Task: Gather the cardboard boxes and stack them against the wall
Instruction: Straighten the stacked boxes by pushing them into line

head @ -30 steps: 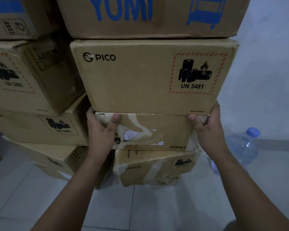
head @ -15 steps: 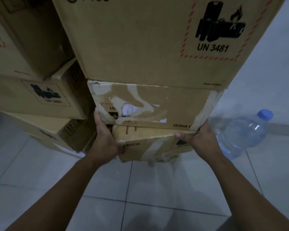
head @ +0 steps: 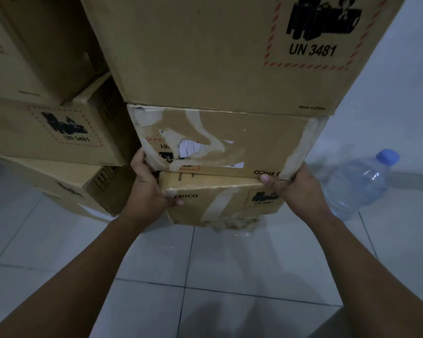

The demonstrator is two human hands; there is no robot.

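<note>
Left hand (head: pixel 149 189) and right hand (head: pixel 297 187) grip the lower corners of the taped box (head: pixel 230 140), apparently squaring the stack; next needs an even push.

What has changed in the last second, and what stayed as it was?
Both hands slid down: the left hand and right hand let go of the upper corners of the taped box and now grip those of the bottom box. No box moved, nor the water bottle.
</note>
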